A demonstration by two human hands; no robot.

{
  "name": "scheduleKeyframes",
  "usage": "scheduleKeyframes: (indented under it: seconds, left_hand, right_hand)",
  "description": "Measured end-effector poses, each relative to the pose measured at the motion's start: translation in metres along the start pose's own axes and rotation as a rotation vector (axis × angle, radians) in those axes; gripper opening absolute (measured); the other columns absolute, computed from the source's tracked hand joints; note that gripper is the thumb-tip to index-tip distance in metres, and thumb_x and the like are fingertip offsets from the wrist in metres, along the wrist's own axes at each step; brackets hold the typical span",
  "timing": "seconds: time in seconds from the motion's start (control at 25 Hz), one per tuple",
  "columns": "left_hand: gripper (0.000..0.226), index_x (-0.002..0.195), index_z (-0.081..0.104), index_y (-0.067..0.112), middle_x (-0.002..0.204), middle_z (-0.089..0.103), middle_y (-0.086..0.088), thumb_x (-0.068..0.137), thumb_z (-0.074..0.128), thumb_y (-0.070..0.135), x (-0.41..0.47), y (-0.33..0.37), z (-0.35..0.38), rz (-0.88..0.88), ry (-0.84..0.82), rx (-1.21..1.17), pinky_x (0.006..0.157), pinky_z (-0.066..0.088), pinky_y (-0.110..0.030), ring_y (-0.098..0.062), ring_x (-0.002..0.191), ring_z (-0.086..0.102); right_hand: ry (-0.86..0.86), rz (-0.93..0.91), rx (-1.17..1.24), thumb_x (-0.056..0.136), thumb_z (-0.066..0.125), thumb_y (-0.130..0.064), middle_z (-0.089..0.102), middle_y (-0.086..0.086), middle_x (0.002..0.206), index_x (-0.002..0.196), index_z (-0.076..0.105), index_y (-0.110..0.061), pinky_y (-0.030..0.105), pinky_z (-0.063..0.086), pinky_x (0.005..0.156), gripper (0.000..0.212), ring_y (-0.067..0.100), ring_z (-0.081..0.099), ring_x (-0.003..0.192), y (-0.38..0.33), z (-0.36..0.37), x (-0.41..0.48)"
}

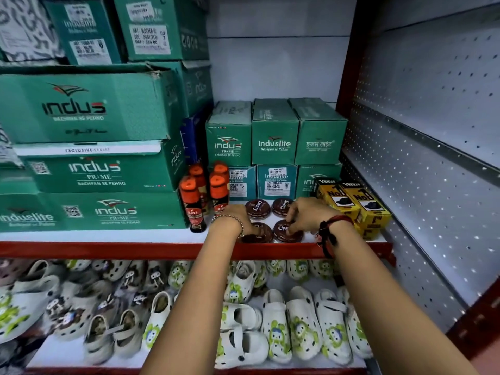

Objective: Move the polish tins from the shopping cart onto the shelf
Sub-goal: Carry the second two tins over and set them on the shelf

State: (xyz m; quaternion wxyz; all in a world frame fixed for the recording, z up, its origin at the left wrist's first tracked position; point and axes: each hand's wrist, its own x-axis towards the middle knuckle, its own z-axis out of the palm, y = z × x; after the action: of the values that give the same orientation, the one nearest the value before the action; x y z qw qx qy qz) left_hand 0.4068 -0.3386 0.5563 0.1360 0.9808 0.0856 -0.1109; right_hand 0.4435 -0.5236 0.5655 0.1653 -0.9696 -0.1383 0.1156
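Four round brown polish tins are seen on the white shelf [108, 235], in two rows between the polish bottles [193, 204] and the yellow boxes [359, 204]. The back pair, the back left tin [257, 208] and the back right tin [281, 205], lie untouched. The front left tin [258, 234] is partly covered by the left hand [235, 216], whose fingers are laid over its near side; whether it is gripped cannot be told. The front right tin [286, 231] is pinched at its top edge by the curled fingers of the right hand [305, 213]. The placing step is judged to be in hand: the front row is being set down and squared. The shopping cart is not in view. Next, both tins would need to be released flat, just clear of the red shelf edge [135, 250], and the hands drawn back without the bottles being knocked.
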Motion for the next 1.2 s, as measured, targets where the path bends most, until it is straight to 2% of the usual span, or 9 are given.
scheduleKeyframes:
  seconds: [0.08,0.16,0.24,0.32,0.4,0.52,0.72,0.84,1.2]
  left_hand:
    - [0.062,0.127,0.067,0.006,0.123,0.07,-0.013,0.084,0.073,0.049,0.001,0.0,-0.003,-0.012,-0.051,-0.015,0.098,0.057,-0.035,-0.028,0.112,0.069]
    - [0.06,0.127,0.067,0.005,0.122,0.07,-0.013,0.084,0.073,0.047,0.001,0.0,-0.002,-0.001,-0.039,-0.045,0.096,0.058,-0.036,-0.028,0.11,0.07]
    - [0.049,0.128,0.066,0.008,0.129,0.066,-0.013,0.09,0.068,0.039,0.003,0.003,-0.002,0.057,0.067,-0.06,0.098,0.056,-0.037,-0.03,0.115,0.066]
    - [0.042,0.135,0.06,0.01,0.136,0.061,-0.016,0.095,0.058,0.022,0.009,0.009,0.0,0.135,0.133,-0.056,0.103,0.053,-0.039,-0.033,0.122,0.061]
    - [0.052,0.145,0.052,0.015,0.146,0.053,-0.016,0.093,0.053,0.008,0.014,0.014,0.003,0.195,0.103,-0.047,0.106,0.05,-0.038,-0.034,0.129,0.056]
    - [0.067,0.154,0.039,0.027,0.156,0.043,-0.011,0.091,0.056,0.01,0.019,0.012,0.013,0.218,0.017,-0.005,0.103,0.048,-0.033,-0.032,0.132,0.054]
    - [0.066,0.153,0.04,0.028,0.153,0.047,-0.011,0.091,0.056,0.01,0.028,0.003,0.017,0.213,0.038,-0.012,0.105,0.048,-0.033,-0.031,0.132,0.054]
    - [0.066,0.153,0.04,0.027,0.152,0.048,-0.011,0.091,0.055,0.008,0.025,0.004,0.016,0.204,0.043,-0.017,0.104,0.049,-0.034,-0.03,0.131,0.055]
    - [0.056,0.146,0.051,0.016,0.138,0.059,-0.014,0.091,0.055,0.004,0.02,0.007,0.012,0.204,0.042,0.036,0.1,0.055,-0.038,-0.031,0.122,0.061]
  right_hand:
    - [-0.04,0.026,0.016,0.074,0.089,-0.023,0.058,-0.01,0.08,0.095,0.069,-0.02,0.023,0.042,0.054,0.029,0.004,0.051,0.068,0.001,-0.003,-0.002]
    - [-0.054,0.03,0.003,0.074,0.089,-0.024,0.064,-0.006,0.087,0.104,0.07,-0.016,0.024,0.042,0.055,0.036,0.007,0.056,0.07,0.001,-0.005,0.0]
    - [0.02,0.004,0.015,0.081,0.084,-0.021,0.069,0.002,0.111,0.116,0.07,-0.014,0.027,0.05,0.074,0.038,0.016,0.064,0.092,-0.001,-0.007,0.004]
    - [0.094,-0.033,0.005,0.089,0.074,-0.016,0.064,0.008,0.133,0.131,0.063,-0.012,0.034,0.051,0.096,0.043,0.025,0.061,0.118,-0.005,-0.007,0.01]
    - [0.06,-0.062,-0.049,0.094,0.062,-0.012,0.062,0.012,0.136,0.138,0.057,-0.013,0.04,0.05,0.102,0.044,0.03,0.059,0.122,-0.009,-0.004,0.015]
    - [-0.039,-0.031,-0.097,0.096,0.051,-0.007,0.059,0.013,0.138,0.144,0.051,-0.011,0.038,0.051,0.1,0.048,0.029,0.058,0.123,-0.008,0.007,0.018]
    - [0.009,-0.055,-0.073,0.095,0.053,-0.003,0.064,0.011,0.131,0.132,0.06,-0.01,0.038,0.048,0.102,0.039,0.029,0.06,0.121,-0.004,0.015,0.022]
    - [0.047,-0.059,-0.082,0.094,0.056,-0.005,0.068,0.008,0.121,0.12,0.065,-0.013,0.047,0.044,0.108,0.028,0.028,0.061,0.117,-0.002,0.019,0.024]
    - [0.07,-0.093,-0.121,0.094,0.062,-0.004,0.062,0.014,0.135,0.13,0.063,-0.007,0.042,0.049,0.106,0.037,0.029,0.058,0.125,-0.005,0.013,0.019]
